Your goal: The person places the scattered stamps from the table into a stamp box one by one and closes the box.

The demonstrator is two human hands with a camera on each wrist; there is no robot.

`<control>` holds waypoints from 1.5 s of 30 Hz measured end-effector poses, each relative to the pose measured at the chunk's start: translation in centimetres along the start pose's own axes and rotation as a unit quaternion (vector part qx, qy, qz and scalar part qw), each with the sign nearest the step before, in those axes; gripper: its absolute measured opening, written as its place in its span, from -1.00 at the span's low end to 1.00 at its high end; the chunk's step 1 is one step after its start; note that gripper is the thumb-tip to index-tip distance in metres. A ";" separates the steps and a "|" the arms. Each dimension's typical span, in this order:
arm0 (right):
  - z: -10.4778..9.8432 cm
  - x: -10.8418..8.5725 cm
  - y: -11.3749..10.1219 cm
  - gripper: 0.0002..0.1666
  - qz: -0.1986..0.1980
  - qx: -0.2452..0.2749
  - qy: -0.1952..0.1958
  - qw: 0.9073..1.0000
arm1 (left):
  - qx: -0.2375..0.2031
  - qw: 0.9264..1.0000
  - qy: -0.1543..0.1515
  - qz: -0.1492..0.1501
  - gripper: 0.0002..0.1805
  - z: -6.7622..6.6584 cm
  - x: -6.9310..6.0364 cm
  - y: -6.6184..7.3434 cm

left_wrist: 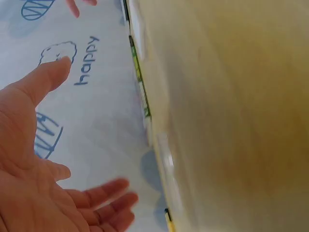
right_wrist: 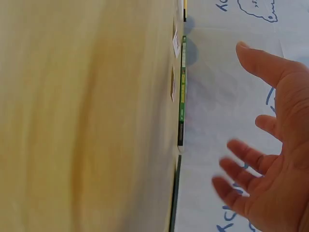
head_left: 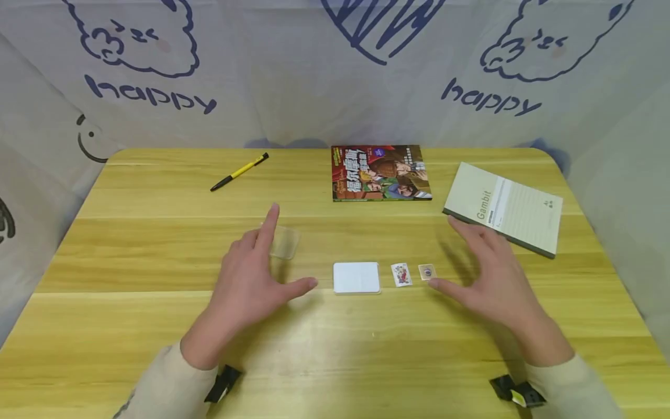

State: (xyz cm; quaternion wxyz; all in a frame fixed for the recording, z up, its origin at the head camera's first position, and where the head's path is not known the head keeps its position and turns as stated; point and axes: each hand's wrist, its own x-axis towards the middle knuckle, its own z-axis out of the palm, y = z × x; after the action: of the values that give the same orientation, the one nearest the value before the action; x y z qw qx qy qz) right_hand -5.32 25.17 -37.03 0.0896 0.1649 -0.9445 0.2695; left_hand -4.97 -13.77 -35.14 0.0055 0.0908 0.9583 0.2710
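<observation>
Left to right: my left hand (head_left: pixel 247 280) hovers over the table (head_left: pixel 335 366), fingers spread and released, grasping nothing; my right hand (head_left: pixel 494 282) is likewise loose and empty; thin, flat pieces, I judge, are best met low and pinched lightly by opposite edges, without nudging their neighbours; the clear sheet (head_left: pixel 285 243) lies beneath my left index finger in the head view, partly hidden by it; the white card (head_left: pixel 356 277) lies between my thumbs, nearer the left; the picture sticker (head_left: pixel 401 274) lies just right of the card, apart from it; the small square (head_left: pixel 427 272) lies farther right, beside my right thumb tip; the notebook (head_left: pixel 515 203) lies beyond my right fingers.
</observation>
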 end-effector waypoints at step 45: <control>5.3 1.4 0.3 -0.36 0.083 0.196 -0.146 0.966 | -0.293 0.943 -0.153 -0.039 -0.01 6.6 2.1 0.6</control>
State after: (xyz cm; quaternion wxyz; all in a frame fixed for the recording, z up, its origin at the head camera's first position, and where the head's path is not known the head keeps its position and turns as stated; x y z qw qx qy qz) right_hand -7.13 22.18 -41.21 -0.1057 0.1383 -0.8863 0.4292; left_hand -6.51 -9.51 -40.43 0.1886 0.0885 0.8270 0.5222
